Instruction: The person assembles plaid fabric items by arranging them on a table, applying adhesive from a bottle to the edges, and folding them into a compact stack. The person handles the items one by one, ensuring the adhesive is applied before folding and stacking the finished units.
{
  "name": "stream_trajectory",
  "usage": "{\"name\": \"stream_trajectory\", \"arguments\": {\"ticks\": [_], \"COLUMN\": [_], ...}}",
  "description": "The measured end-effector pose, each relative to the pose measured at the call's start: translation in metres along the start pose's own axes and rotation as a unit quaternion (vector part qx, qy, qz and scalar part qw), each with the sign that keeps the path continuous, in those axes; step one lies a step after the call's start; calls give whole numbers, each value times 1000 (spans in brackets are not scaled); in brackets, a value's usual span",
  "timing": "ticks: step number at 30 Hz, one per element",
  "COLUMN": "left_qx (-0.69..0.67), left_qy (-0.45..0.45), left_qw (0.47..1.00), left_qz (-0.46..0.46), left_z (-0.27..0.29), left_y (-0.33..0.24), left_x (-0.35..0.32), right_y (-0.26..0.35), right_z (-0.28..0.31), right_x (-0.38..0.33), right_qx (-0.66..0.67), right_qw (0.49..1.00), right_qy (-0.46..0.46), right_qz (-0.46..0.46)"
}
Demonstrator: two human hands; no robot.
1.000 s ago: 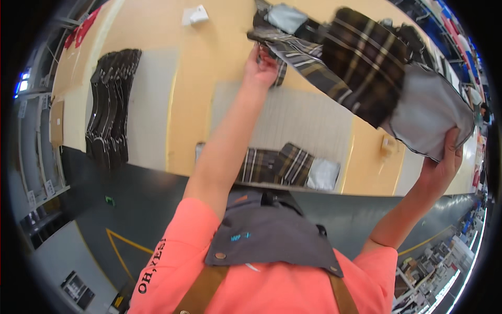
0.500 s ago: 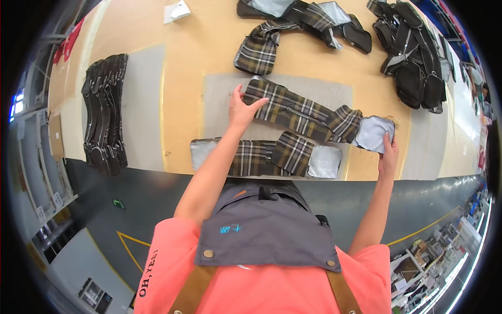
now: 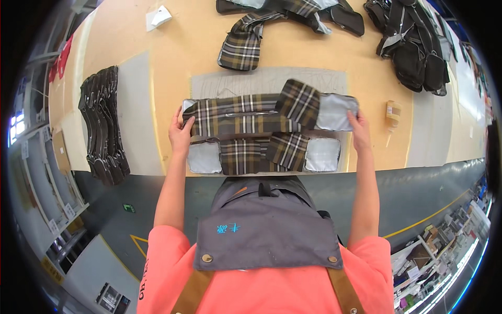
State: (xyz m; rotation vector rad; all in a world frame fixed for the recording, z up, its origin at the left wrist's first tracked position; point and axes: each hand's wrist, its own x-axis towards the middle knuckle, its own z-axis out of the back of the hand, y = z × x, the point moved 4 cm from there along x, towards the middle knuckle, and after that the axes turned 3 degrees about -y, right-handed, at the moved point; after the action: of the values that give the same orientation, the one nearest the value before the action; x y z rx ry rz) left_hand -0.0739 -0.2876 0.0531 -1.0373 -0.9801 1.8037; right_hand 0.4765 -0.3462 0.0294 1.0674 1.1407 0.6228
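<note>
Swung level and drawn nearer the person since half a second ago, the zippered plaid piece [image 3: 240,126] now stretches crosswise between both hands, where before it slanted down to the right. Its left end is pinched in the left hand [image 3: 180,135], thumb on top; the right hand [image 3: 360,129] grips the outer edge of its silver-grey end panel [image 3: 334,112]. Whether its middle touches the surface [image 3: 180,55] cannot be told.

Just below it, a second plaid piece [image 3: 238,159] with a grey panel at each end lies along the near edge, its upper side partly covered. Farther off, beyond the grey mat [image 3: 261,78], sits a loose group of plaid pieces [image 3: 240,48]. To the left is a row of dark zippered pieces [image 3: 99,125]; at the upper right, a black heap [image 3: 415,60]. A small tan container [image 3: 392,112] stands or lies near the right hand.
</note>
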Motion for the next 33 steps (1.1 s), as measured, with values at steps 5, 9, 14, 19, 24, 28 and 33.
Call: {"name": "stream_trajectory", "arguments": {"ticks": [5,9,14,19,24,28,33], "left_qx": [367,377,381,385,200,105,149], "left_qy": [-77,-77,-93,-111,-61,34,176], "left_qw": [901,885,899,885,971,988,953], "left_qz": [-219,-261,-194,-238,-112,-109,-197], "left_z": [7,1,-5,3,-14,-88,-150], "left_y": [10,8,7,10,-37,-55,-34], "left_x": [-11,-13,-7,-6,-34,-62,-68], "right_y": [7,56,26,-3,14,9,1], "right_z": [-34,-120,-181,-188,-156,-179,-201], "right_x": [-11,-51,-55,-47,-61,-73,-70], "right_qx": [-497,-501,-539,-501,-60,-136,-310], "right_qw": [826,776,768,771,975,954,867], "right_qy": [-128,-46,35,63,-92,-1,148], "right_qz": [234,380,344,389,194,266,361]}}
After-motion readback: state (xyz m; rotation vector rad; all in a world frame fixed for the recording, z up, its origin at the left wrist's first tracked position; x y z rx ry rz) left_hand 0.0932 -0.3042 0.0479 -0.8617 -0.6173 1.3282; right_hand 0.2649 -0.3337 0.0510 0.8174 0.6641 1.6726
